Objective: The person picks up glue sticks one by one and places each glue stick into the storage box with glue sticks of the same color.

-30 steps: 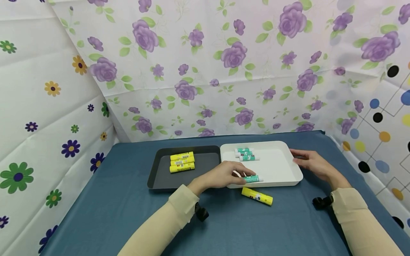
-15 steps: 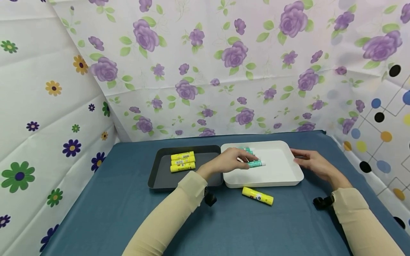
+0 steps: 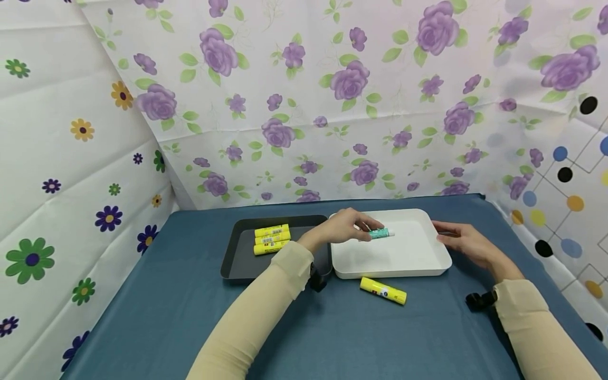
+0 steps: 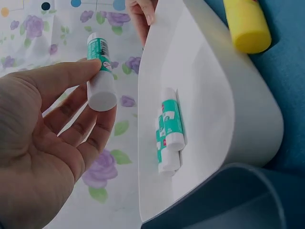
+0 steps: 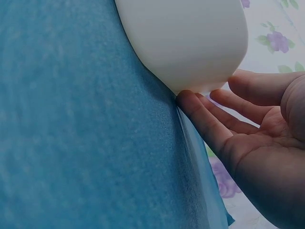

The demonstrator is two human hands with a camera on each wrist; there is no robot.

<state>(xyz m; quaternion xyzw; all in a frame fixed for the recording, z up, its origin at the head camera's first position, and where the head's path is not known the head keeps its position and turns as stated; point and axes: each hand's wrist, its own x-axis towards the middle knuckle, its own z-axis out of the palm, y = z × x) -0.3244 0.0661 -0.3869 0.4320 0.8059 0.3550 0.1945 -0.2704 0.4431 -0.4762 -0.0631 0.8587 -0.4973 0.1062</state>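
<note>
My left hand (image 3: 345,226) pinches a green-and-white glue stick (image 4: 101,90) between thumb and fingers, above the left part of the white tray (image 3: 408,248). Below it, in the left wrist view, a small group of matching glue sticks (image 4: 172,119) lies together in that tray; in the head view my hand hides them. My right hand (image 3: 467,245) touches the tray's right end with its fingertips, fingers fairly straight. In the right wrist view the fingers (image 5: 205,119) rest against the tray's outer wall.
A dark grey tray (image 3: 234,258) adjoins the white one on the left, holding three yellow tubes (image 3: 272,239) side by side. Another yellow tube (image 3: 383,291) lies on the blue cloth (image 3: 361,338) in front of the white tray. Flowered sheets (image 3: 304,105) hang behind.
My left hand has carried the glue stick from the white tray's front edge back toward the group at its rear left. My right hand stays at the tray's right end.
</note>
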